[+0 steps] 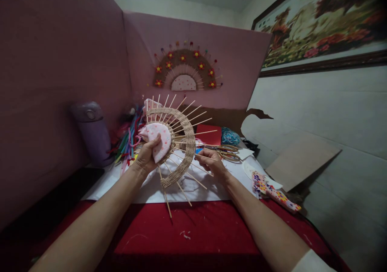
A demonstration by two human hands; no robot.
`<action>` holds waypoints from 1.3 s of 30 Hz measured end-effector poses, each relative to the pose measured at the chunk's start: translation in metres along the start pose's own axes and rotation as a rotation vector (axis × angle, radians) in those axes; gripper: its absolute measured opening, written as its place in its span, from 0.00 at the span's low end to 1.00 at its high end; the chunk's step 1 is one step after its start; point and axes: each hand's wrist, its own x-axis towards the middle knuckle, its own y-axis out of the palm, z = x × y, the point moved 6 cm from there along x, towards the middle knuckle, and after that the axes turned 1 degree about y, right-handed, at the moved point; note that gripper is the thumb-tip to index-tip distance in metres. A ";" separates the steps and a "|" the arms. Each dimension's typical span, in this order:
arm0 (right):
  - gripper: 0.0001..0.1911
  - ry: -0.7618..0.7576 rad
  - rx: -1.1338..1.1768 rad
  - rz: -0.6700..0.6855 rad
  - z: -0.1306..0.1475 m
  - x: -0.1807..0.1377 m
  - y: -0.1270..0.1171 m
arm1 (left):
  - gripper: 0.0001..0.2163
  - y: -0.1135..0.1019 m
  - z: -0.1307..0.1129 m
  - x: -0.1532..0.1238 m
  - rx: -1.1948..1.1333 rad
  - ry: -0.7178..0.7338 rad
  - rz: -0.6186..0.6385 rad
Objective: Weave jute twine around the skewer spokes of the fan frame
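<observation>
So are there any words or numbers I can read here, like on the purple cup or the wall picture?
None: no words, numbers or signs show anywhere.
The purple cup has no visible label, the wall picture is only a painted scene, and the woven fan in the left hand bears only dots.

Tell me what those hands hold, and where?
Left hand grips the woven fan by its pink fabric centre; right hand pinches one of its sticks.
</observation>
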 end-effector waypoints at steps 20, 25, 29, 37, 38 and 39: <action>0.09 -0.057 0.060 -0.075 -0.004 0.003 -0.004 | 0.07 0.012 0.039 -0.015 0.037 -0.247 0.048; 0.11 -0.015 0.175 -0.155 -0.010 0.004 -0.011 | 0.07 0.020 0.051 -0.023 0.022 -0.334 0.123; 0.12 -0.047 0.265 -0.188 -0.002 -0.012 -0.012 | 0.08 0.021 0.061 -0.027 0.040 -0.425 0.179; 0.12 0.015 0.225 -0.157 0.005 -0.016 -0.005 | 0.09 0.017 0.062 -0.025 0.045 -0.413 0.282; 0.11 0.017 0.204 -0.154 0.005 -0.015 -0.005 | 0.08 0.017 0.060 -0.024 0.041 -0.398 0.280; 0.11 0.013 0.181 -0.148 0.006 -0.016 -0.004 | 0.08 0.015 0.058 -0.022 0.041 -0.380 0.271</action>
